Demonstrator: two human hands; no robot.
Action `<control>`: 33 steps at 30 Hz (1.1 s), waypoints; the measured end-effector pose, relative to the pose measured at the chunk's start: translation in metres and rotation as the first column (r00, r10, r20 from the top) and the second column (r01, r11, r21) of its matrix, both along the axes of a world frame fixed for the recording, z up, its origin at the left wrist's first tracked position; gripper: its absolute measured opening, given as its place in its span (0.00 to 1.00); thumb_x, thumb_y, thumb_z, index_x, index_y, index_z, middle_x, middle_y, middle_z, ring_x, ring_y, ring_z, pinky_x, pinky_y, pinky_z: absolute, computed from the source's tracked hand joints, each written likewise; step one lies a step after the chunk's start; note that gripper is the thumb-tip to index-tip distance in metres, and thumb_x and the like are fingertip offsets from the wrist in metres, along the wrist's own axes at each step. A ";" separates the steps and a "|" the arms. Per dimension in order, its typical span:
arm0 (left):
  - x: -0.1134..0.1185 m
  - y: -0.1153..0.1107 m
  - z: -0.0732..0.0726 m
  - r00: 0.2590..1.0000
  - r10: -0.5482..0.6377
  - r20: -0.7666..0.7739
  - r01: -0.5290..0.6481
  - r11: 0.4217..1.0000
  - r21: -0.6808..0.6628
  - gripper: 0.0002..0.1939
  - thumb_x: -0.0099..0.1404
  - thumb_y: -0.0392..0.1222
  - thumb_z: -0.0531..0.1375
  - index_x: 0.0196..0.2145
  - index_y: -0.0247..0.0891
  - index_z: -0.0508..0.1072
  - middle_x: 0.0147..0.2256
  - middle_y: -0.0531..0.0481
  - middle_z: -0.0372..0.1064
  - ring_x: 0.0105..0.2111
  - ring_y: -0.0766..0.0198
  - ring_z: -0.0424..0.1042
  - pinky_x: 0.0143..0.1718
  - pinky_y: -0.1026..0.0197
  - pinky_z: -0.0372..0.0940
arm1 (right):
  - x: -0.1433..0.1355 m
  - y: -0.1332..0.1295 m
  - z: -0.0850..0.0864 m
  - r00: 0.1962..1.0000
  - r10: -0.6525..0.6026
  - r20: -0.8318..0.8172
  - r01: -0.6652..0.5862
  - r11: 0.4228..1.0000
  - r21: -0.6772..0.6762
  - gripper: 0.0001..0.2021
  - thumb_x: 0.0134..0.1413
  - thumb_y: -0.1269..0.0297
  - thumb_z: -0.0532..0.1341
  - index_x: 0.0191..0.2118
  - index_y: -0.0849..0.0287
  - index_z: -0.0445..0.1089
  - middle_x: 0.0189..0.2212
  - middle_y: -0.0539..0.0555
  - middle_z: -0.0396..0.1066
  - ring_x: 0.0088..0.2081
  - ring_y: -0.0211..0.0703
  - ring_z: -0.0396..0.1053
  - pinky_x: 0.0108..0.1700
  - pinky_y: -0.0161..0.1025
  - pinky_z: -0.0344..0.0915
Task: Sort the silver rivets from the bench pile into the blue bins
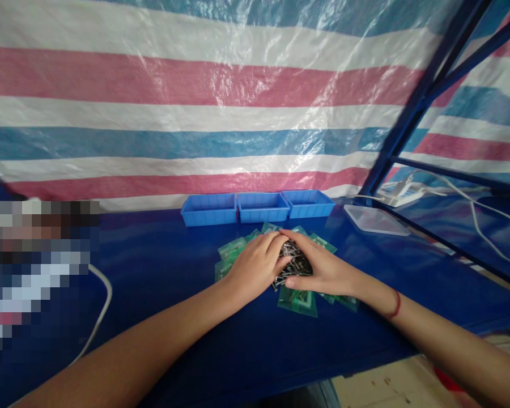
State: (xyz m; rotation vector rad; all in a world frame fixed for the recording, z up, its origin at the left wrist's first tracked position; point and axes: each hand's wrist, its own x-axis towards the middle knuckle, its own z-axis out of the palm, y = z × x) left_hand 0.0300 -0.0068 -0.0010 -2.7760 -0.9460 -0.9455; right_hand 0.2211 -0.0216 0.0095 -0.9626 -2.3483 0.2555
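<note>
A heap of loose metal screws or nails (296, 262) lies on a blue table; their exact kind is hard to make out. My left hand (255, 263) curves along the left of the heap, fingers stretched and thumb resting over the metal pieces. On the other side, my right hand (329, 269) cups the heap with thumb and fingers spread apart. Both hands' fingertips meet at the heap's far side. Under and around it are several small green-printed clear packets (300, 301), partly covered by my hands.
Three blue plastic bins (262, 207) stand in a row behind the heap. A translucent lid or tray (376, 220) lies to the right, near a white power strip (402, 191) and cables. A dark blue metal frame (408, 130) rises on the right. A white cable (107, 292) crosses the left side.
</note>
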 end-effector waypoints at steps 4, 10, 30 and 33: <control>0.000 0.005 0.001 0.992 0.010 0.122 -0.002 0.998 -0.065 0.12 0.69 0.36 0.47 0.49 0.37 0.60 0.45 0.45 0.66 0.48 0.59 0.67 0.50 0.54 0.63 | -0.008 0.007 -0.008 0.998 -0.060 0.012 0.059 0.996 0.068 0.33 0.52 0.54 0.60 0.61 0.59 0.49 0.54 0.65 0.62 0.52 0.56 0.64 0.51 0.55 0.63; -0.003 0.013 0.001 0.928 0.034 0.370 0.007 0.994 -0.108 0.13 0.69 0.33 0.45 0.49 0.38 0.61 0.44 0.44 0.65 0.46 0.61 0.67 0.48 0.54 0.64 | -0.013 0.018 -0.001 0.997 -0.073 0.003 0.072 0.993 0.097 0.13 0.59 0.63 0.53 0.48 0.57 0.65 0.43 0.59 0.70 0.45 0.50 0.68 0.47 0.49 0.65; -0.008 0.021 0.007 0.846 0.161 0.508 -0.074 0.980 -0.187 0.10 0.67 0.36 0.48 0.44 0.37 0.65 0.43 0.44 0.65 0.46 0.61 0.65 0.47 0.56 0.64 | -0.039 0.022 -0.002 0.946 -0.246 -0.211 0.252 0.968 0.003 0.11 0.45 0.72 0.55 0.38 0.58 0.66 0.36 0.55 0.71 0.39 0.47 0.68 0.43 0.45 0.64; -0.017 0.015 0.016 0.945 0.199 0.260 -0.163 0.975 -0.152 0.14 0.68 0.42 0.48 0.49 0.36 0.63 0.46 0.42 0.64 0.51 0.56 0.62 0.54 0.49 0.57 | -0.040 0.012 0.002 0.969 -0.236 -0.073 0.241 0.968 0.064 0.17 0.48 0.61 0.59 0.45 0.58 0.65 0.44 0.58 0.69 0.46 0.53 0.65 0.48 0.52 0.60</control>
